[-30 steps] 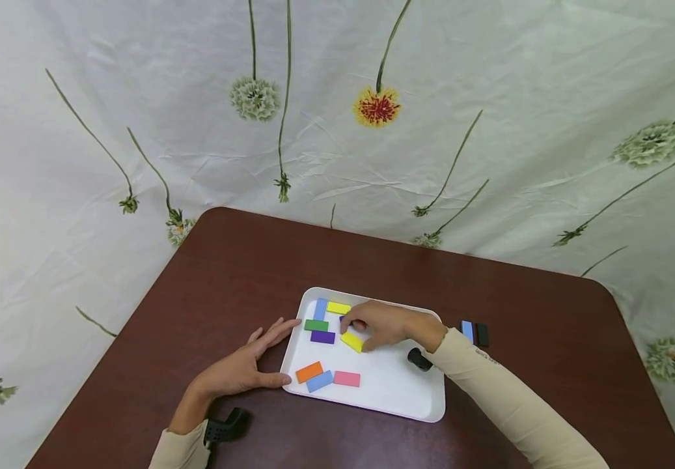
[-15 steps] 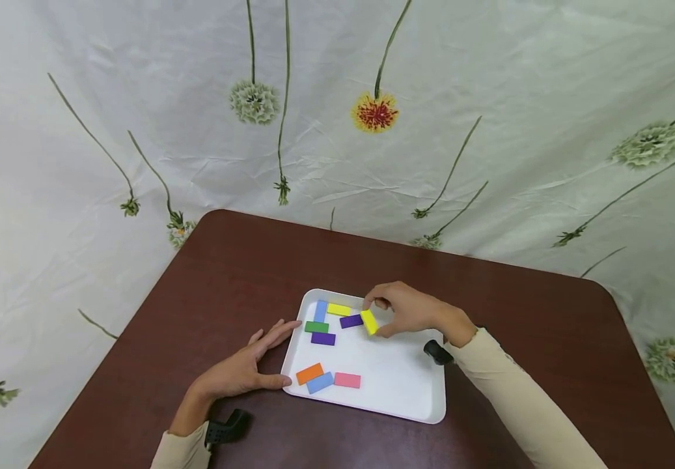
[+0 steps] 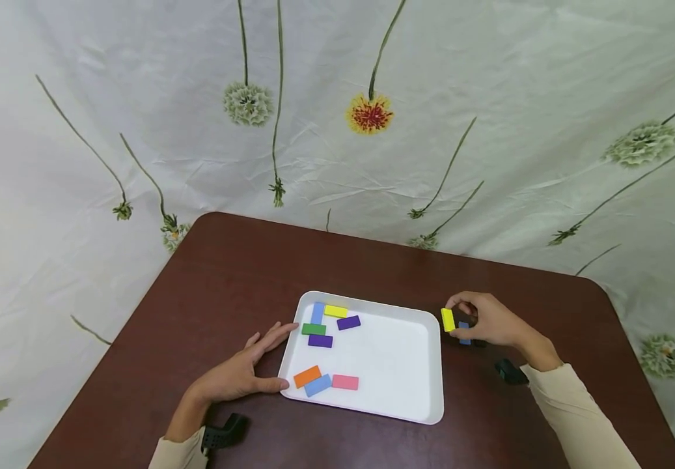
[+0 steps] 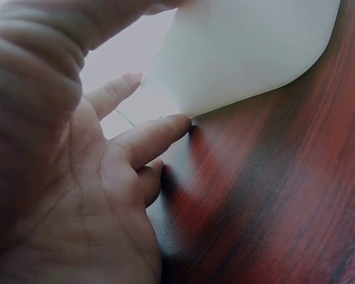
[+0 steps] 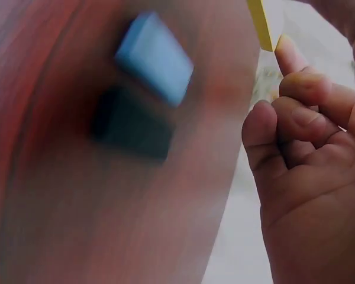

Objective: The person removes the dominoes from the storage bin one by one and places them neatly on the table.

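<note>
Between thumb and forefinger my right hand (image 3: 492,322) pinches a yellow block (image 3: 448,320), just off the right side of a white tray (image 3: 396,365). Below that hand a blue block (image 5: 155,59) and a black block (image 5: 133,127) lie side by side on the table, blurred in the right wrist view. My left hand (image 3: 234,372) spreads its fairly straight fingers along the tray's left rim, thumb at the near corner. In the left wrist view its fingertips touch the tray wall (image 4: 254,53).
Inside the tray, a yellow block (image 3: 336,311), a green block (image 3: 314,329) and several others lie at the left. Nearer lie an orange block (image 3: 307,376), a blue block (image 3: 317,385) and a pink block (image 3: 345,382). A floral cloth (image 3: 325,163) hangs behind the brown table (image 3: 243,260).
My right hand has lifted the yellow block from beside the purple one and carried it right, past the tray's edge. The left hand stays at the rim.
</note>
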The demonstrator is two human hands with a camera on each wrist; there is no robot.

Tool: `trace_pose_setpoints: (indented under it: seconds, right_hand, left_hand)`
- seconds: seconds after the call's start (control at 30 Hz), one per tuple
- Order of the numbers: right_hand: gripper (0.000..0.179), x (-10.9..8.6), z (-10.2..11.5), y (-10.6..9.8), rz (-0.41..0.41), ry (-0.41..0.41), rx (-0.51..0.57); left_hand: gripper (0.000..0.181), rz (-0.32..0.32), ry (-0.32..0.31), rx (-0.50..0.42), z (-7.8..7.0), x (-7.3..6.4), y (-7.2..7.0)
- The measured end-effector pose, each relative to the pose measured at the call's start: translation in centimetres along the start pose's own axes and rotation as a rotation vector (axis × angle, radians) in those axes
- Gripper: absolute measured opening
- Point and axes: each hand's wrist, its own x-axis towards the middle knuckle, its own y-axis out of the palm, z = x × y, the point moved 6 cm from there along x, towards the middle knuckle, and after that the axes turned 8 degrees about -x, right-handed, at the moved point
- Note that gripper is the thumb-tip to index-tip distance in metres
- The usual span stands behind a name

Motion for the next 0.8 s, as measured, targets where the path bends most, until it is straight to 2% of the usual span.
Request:
trace_pose_setpoints:
  seconds: [0.2, 0.37, 0.6, 0.8]
  right_hand:
    - [0.037, -3.2, -3.6, -0.6, -0.048, 0.088, -0.048]
    - [0.036, -5.0, -5.2, -1.1, -0.066, 0.124, -0.065]
    - [0.037, -6.3, -6.9, -0.7, -0.048, 0.191, -0.049]
    - [0.037, -6.9, -8.0, -0.3, -0.025, 0.211, -0.02]
  left_hand:
    - [0.094, -0.005, 0.004, -0.007, 0.0, 0.0, 0.1]
    - [0.094, -0.008, -0.006, -0.006, 0.1, 0.0, 0.1]
    - [0.094, -0.014, 0.007, -0.001, 0.0, 0.0, 0.1]
    - [0.094, -0.015, 0.008, 0.0, 0.1, 0.1, 0.1]
